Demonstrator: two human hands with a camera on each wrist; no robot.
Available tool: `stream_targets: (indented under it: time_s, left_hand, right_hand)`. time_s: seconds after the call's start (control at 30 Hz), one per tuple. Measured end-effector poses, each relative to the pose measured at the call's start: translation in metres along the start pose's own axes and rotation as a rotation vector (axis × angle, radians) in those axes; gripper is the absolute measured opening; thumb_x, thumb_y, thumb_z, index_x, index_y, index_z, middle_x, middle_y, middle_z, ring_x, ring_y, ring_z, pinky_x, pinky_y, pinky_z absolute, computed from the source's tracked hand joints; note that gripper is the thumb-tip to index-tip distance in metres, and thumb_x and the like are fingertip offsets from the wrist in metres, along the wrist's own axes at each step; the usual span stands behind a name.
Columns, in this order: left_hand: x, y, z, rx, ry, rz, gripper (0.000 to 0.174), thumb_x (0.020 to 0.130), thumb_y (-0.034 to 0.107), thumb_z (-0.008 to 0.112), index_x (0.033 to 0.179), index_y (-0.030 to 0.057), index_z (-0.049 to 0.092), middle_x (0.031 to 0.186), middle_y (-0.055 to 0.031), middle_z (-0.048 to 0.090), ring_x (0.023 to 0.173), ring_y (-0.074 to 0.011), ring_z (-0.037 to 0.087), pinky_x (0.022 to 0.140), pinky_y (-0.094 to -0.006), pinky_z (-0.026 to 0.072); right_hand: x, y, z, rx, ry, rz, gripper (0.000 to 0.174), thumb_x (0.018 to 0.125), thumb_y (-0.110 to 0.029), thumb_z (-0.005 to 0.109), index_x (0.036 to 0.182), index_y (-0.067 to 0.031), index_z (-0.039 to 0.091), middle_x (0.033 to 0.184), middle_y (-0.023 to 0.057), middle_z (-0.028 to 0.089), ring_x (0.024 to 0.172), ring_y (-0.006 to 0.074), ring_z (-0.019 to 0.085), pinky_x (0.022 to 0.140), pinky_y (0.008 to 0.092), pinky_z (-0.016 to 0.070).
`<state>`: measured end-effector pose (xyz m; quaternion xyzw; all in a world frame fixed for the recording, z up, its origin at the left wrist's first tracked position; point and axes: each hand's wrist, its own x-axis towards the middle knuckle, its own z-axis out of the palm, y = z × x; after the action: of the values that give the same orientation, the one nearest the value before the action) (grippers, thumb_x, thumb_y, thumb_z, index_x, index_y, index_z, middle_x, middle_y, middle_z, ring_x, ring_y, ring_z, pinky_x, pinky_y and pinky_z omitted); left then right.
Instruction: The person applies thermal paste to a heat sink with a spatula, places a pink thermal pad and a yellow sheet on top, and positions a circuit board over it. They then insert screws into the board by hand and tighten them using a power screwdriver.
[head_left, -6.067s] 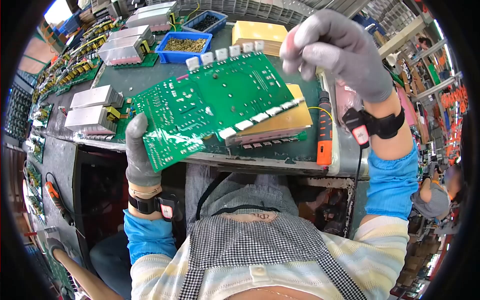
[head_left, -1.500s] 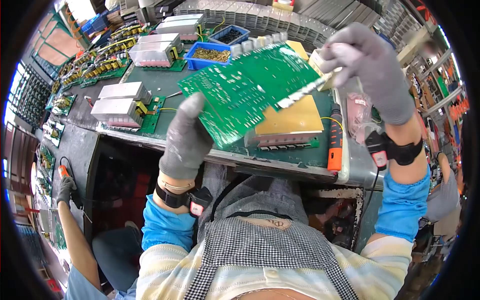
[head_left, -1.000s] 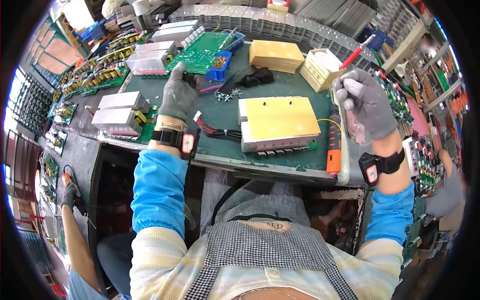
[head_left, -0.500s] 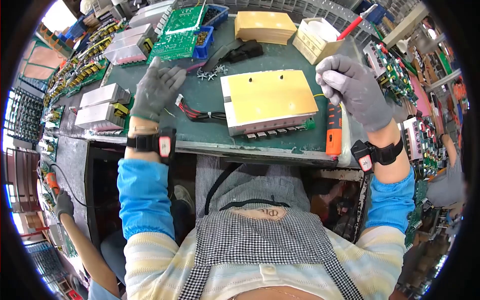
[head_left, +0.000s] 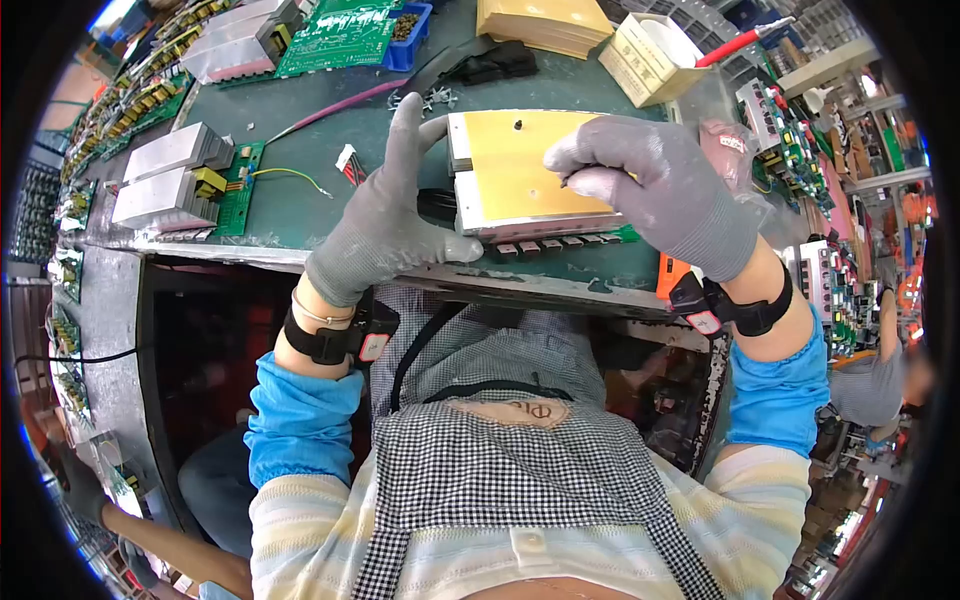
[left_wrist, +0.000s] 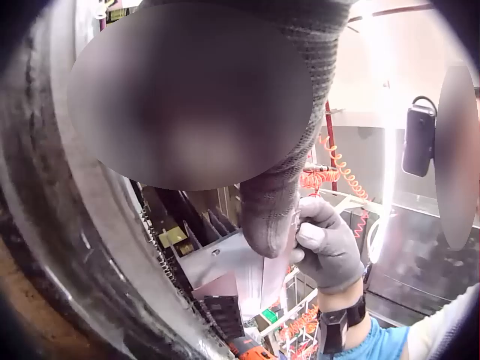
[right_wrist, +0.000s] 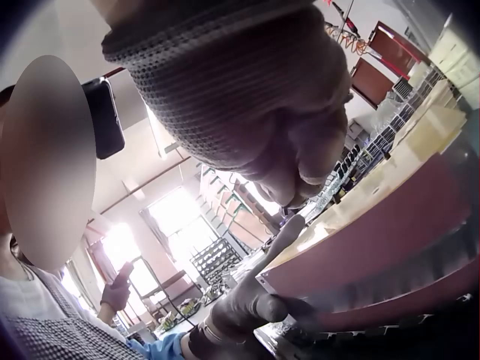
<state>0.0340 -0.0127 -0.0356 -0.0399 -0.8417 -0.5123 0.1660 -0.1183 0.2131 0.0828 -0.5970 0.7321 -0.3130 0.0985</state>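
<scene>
In the head view a block of silver heat sinks on a green circuit board lies near the table's front edge, topped by a yellow sheet [head_left: 500, 180]. One black peg [head_left: 518, 125] stands up from the sheet. My gloved left hand [head_left: 375, 220] is at the block's left end, thumb and forefinger spread along its two sides. My gloved right hand [head_left: 660, 185] is over the sheet's right part, thumb and fingertips pinching a small dark piece, mostly hidden. In the right wrist view these fingertips are close over the sheet, with the left hand [right_wrist: 244, 307] beyond.
Behind are a stack of yellow sheets [head_left: 545, 22], a cardboard box [head_left: 650, 60] with a red-handled tool [head_left: 730, 48], and a blue bin [head_left: 408, 40]. A bare green circuit board [head_left: 340, 40] lies at the back left. An orange tool [head_left: 672, 272] lies beside the block.
The green circuit board, earlier raised by both hands, now lies at the back left. The left hand has come to the block's left end; the right has moved left over the yellow sheet.
</scene>
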Motion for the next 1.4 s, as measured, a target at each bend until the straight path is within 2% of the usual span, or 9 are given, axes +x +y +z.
stream_targets:
  time_s: [0.13, 0.27, 0.67, 0.87, 1.07, 1.27, 1.4]
  left_hand:
    - [0.001, -0.002, 0.001, 0.130, 0.024, 0.028, 0.142, 0.057, 0.032, 0.097, 0.159, 0.0012, 0.004, 0.152, -0.0226, 0.045, 0.142, -0.0394, 0.043, 0.116, -0.0423, 0.0369]
    - [0.000, -0.002, 0.001, 0.053, 0.032, 0.029, 0.135, 0.057, 0.029, 0.097, 0.157, -0.0010, 0.011, 0.151, -0.0208, 0.047, 0.140, -0.0361, 0.047, 0.114, -0.0405, 0.0393]
    - [0.001, 0.001, 0.001, 0.057, 0.044, 0.050, 0.125, 0.059, 0.030, 0.096, 0.154, -0.0003, 0.022, 0.147, -0.0211, 0.050, 0.138, -0.0338, 0.049, 0.112, -0.0394, 0.0416]
    - [0.001, 0.002, 0.001, 0.047, 0.050, 0.024, 0.122, 0.058, 0.031, 0.096, 0.153, 0.0004, 0.026, 0.145, -0.0218, 0.051, 0.138, -0.0342, 0.049, 0.112, -0.0397, 0.0418]
    - [0.001, 0.001, 0.001, 0.064, 0.049, -0.006, 0.120, 0.058, 0.028, 0.096, 0.152, 0.0002, 0.027, 0.144, -0.0221, 0.052, 0.137, -0.0346, 0.051, 0.112, -0.0396, 0.0419]
    - [0.002, 0.007, 0.000, -0.003, 0.038, -0.005, 0.119, 0.058, 0.026, 0.096, 0.152, -0.0003, 0.027, 0.144, -0.0231, 0.051, 0.135, -0.0343, 0.052, 0.112, -0.0395, 0.0419]
    - [0.002, 0.002, 0.001, -0.007, 0.036, -0.011, 0.119, 0.058, 0.026, 0.096, 0.151, -0.0005, 0.027, 0.144, -0.0233, 0.051, 0.135, -0.0341, 0.052, 0.112, -0.0394, 0.0417]
  right_hand:
    - [0.004, 0.003, 0.010, -0.118, 0.022, -0.124, 0.015, 0.086, -0.007, 0.069, 0.101, -0.0057, 0.070, 0.095, 0.0135, 0.070, 0.089, 0.0329, 0.068, 0.078, 0.0414, 0.0543]
    - [0.005, 0.003, 0.016, -0.234, 0.001, -0.175, 0.014, 0.087, -0.009, 0.066, 0.101, -0.0084, 0.069, 0.095, 0.0132, 0.069, 0.090, 0.0354, 0.066, 0.078, 0.0442, 0.0536]
    - [0.005, 0.002, 0.024, -0.385, -0.029, -0.149, 0.016, 0.085, -0.011, 0.068, 0.101, -0.0112, 0.070, 0.093, 0.0108, 0.069, 0.089, 0.0332, 0.067, 0.077, 0.0437, 0.0545]
    - [0.009, -0.008, 0.021, -0.523, -0.104, -0.224, 0.019, 0.081, -0.015, 0.068, 0.100, -0.0117, 0.071, 0.093, 0.0086, 0.070, 0.090, 0.0300, 0.069, 0.075, 0.0408, 0.0549]
    - [0.014, -0.017, 0.021, -0.682, -0.139, -0.345, 0.012, 0.082, -0.019, 0.068, 0.091, -0.0113, 0.070, 0.087, 0.0070, 0.070, 0.086, 0.0269, 0.070, 0.073, 0.0410, 0.0556]
    - [0.030, -0.032, 0.014, -0.751, -0.332, -0.386, 0.017, 0.084, -0.018, 0.068, 0.098, -0.0090, 0.072, 0.084, 0.0100, 0.070, 0.087, 0.0274, 0.071, 0.073, 0.0402, 0.0569]
    - [0.037, -0.035, 0.019, -0.783, -0.373, -0.243, 0.015, 0.085, -0.020, 0.066, 0.092, -0.0074, 0.064, 0.082, 0.0091, 0.065, 0.081, 0.0293, 0.068, 0.070, 0.0404, 0.0539]
